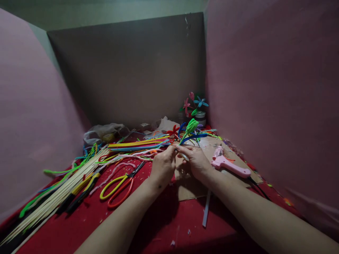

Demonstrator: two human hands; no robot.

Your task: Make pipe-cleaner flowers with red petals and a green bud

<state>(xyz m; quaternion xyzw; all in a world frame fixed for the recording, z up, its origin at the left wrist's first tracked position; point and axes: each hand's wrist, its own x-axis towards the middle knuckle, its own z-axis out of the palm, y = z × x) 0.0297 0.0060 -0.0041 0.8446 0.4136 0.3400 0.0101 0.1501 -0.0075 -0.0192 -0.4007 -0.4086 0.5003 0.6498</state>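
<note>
A green pipe-cleaner flower (191, 127) stands up from between my two hands, its stem slanting down to my fingertips. My left hand (164, 164) is closed, thumb and fingers pinched at the lower end of the stem. My right hand (192, 158) also pinches the stem, just beside the left fingertips. Blue pipe cleaners (196, 137) stick out close by the flower; whether they are joined to it I cannot tell. Behind my hands lies a red pipe-cleaner flower (173, 130). Cardboard (185, 190) lies beneath my hands.
Scissors (119, 190), pliers (84, 192), thin sticks (58, 194) and colored pipe cleaners (137, 144) lie on the left. A pink glue gun (231, 165) with a cord and a glue stick (207, 209) are on the right. Finished flowers (200, 102) stand at the back.
</note>
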